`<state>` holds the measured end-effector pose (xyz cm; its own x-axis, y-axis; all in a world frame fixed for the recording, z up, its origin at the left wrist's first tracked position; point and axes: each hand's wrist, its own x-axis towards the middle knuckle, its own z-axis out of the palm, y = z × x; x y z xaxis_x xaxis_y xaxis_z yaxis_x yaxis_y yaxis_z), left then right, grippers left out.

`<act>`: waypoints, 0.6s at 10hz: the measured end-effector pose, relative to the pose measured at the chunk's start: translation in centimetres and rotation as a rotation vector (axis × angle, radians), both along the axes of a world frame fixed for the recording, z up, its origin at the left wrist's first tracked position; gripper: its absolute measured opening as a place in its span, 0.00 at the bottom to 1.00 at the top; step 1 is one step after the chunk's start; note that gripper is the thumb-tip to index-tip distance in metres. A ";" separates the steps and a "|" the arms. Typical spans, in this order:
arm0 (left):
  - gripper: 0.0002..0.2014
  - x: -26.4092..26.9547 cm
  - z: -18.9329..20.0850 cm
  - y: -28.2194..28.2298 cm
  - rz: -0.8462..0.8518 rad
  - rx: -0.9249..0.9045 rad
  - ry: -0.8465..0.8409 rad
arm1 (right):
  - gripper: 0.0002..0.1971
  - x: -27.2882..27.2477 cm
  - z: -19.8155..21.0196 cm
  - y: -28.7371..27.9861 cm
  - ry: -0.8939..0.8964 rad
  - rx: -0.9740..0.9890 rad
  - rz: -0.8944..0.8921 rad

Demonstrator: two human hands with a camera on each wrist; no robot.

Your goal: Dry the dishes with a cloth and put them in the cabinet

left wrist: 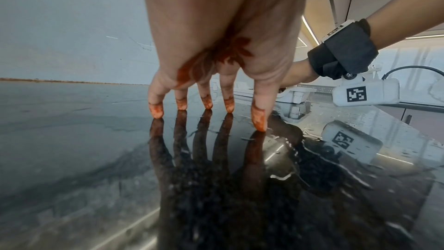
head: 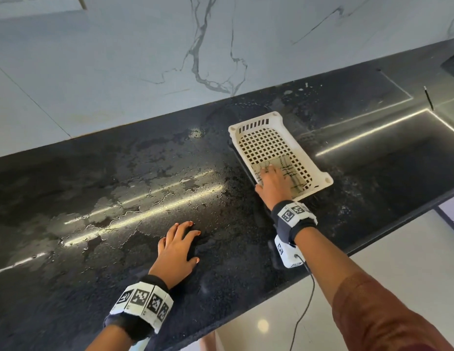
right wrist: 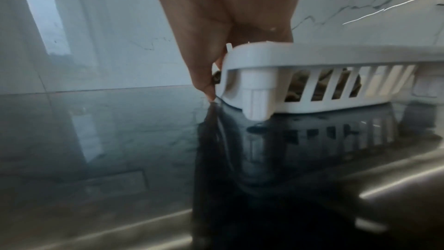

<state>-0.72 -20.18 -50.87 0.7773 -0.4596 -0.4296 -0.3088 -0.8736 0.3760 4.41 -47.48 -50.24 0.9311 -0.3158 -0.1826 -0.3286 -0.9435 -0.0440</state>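
Observation:
A white perforated basket (head: 266,138) stands on the wet black counter (head: 119,188), just left of the sink. A pale cloth with dark lines (head: 291,173) lies in its near end and shows through the side slots (right wrist: 324,86). My right hand (head: 271,181) rests on this cloth with its fingers laid flat, and its thumb (right wrist: 204,83) reaches down outside the basket's wall (right wrist: 254,90) to the counter. My left hand (head: 180,247) stands on its spread fingertips (left wrist: 181,105) on the bare counter, holding nothing. No dishes are in view.
A dark sink (head: 398,158) is sunk into the counter at the right. Water films and droplets (head: 149,173) cover the counter's middle and left. A marble wall (head: 144,59) backs the counter. The front edge (head: 271,300) runs diagonally, with pale floor below.

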 end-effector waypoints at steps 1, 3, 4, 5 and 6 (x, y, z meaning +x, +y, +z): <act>0.31 0.1 0.1 0.1 -0.015 0.007 0.003 | 0.28 -0.3 0.0 1.7 0.037 -0.005 0.002; 0.30 0.7 0.6 0.9 -0.046 -0.021 0.015 | 0.29 -0.4 0.5 2.0 0.084 0.011 0.011; 0.28 0.8 1.7 2.5 -0.022 -0.050 0.019 | 0.30 -0.6 1.2 1.8 0.145 0.030 0.015; 0.27 0.8 2.7 4.7 0.021 -0.058 0.038 | 0.34 -0.6 2.0 2.8 0.170 0.050 -0.032; 0.24 0.2 4.0 7.1 0.051 -0.114 0.055 | 0.30 -1.4 2.8 5.1 0.058 0.075 -0.013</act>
